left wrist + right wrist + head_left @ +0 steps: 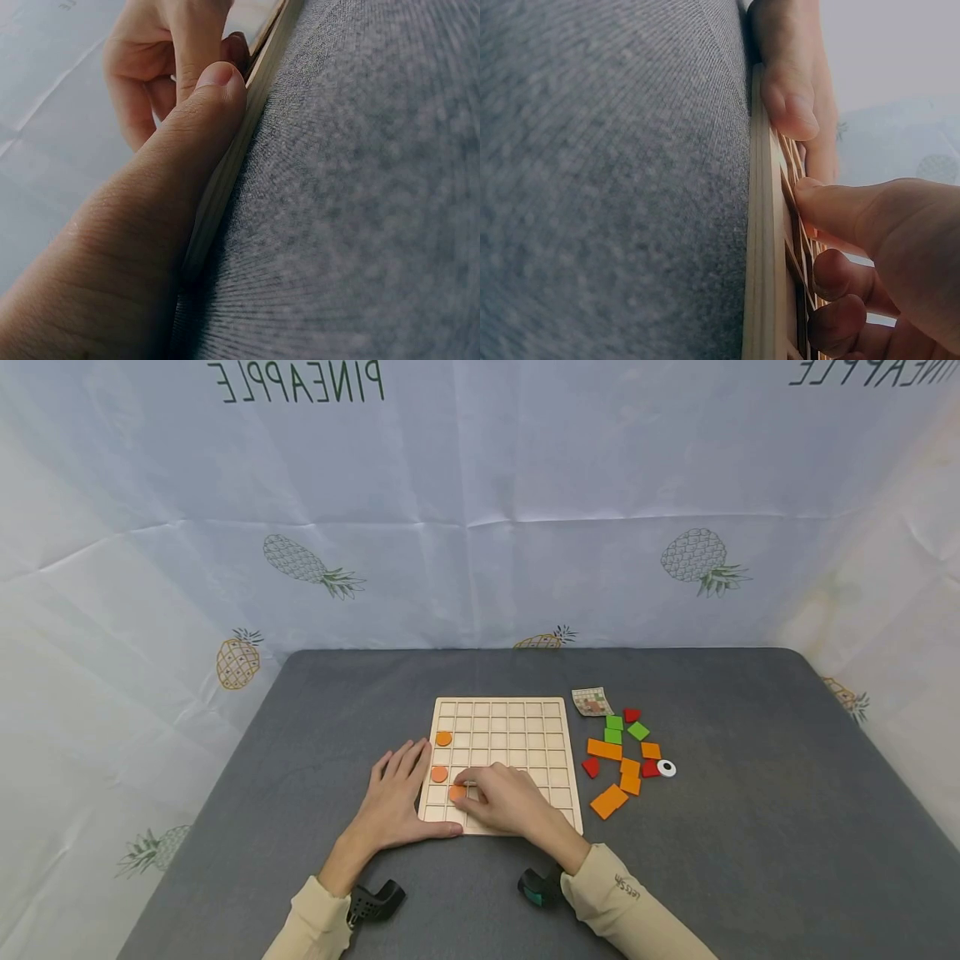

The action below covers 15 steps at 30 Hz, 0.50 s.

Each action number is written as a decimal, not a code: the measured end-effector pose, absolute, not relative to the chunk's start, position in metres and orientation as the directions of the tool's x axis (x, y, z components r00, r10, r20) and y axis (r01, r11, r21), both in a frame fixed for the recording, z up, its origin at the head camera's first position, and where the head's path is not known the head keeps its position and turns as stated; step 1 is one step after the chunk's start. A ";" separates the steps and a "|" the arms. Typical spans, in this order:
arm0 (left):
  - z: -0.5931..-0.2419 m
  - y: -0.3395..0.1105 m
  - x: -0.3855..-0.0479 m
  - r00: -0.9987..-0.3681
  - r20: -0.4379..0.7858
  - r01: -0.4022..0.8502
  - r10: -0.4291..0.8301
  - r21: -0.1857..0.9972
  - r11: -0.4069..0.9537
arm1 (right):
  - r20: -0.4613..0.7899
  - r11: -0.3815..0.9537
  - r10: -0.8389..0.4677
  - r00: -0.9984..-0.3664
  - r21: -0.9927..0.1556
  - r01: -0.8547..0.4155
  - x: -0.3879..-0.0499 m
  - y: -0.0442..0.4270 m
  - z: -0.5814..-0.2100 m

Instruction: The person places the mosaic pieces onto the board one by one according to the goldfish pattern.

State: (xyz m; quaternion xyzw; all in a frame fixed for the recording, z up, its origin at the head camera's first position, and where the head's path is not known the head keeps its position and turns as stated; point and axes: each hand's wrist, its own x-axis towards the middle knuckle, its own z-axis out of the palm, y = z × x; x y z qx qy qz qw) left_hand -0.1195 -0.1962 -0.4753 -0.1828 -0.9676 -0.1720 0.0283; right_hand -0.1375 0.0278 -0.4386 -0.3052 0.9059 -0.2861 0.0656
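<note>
A square wooden grid board (498, 724) lies on the grey table. Two orange discs sit in its left part, one upper (443, 738) and one lower (438, 774). My right hand (510, 802) pinches a third orange disc (457, 793) between thumb and fingers, low on the board. My left hand (397, 802) rests along the left edge, fingers straight, thumb on the near edge. In the left wrist view the left thumb (187, 127) lies against the board's side (225, 187). The right wrist view shows the right hand (900, 247) low over the grid, the disc mostly hidden.
Right of the board lie orange pieces (604, 749), green pieces (613, 736), red pieces (591, 767) and a white ring with a black centre (666, 768). A small printed card (592, 702) lies beside the board's far right corner. A pineapple-print cloth (480, 568) hangs behind the table.
</note>
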 end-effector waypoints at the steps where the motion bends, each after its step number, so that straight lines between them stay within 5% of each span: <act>1: -0.475 -0.196 -0.120 -0.932 0.116 0.362 0.343 0.325 0.874 | 0.057 0.650 -0.591 -0.804 -0.557 -0.517 -0.137 0.028 -0.439; 15: -0.474 -0.195 -0.119 -0.932 0.113 0.361 0.343 0.317 0.877 | 0.031 0.651 -0.595 -0.803 -0.568 -0.504 -0.138 0.029 -0.437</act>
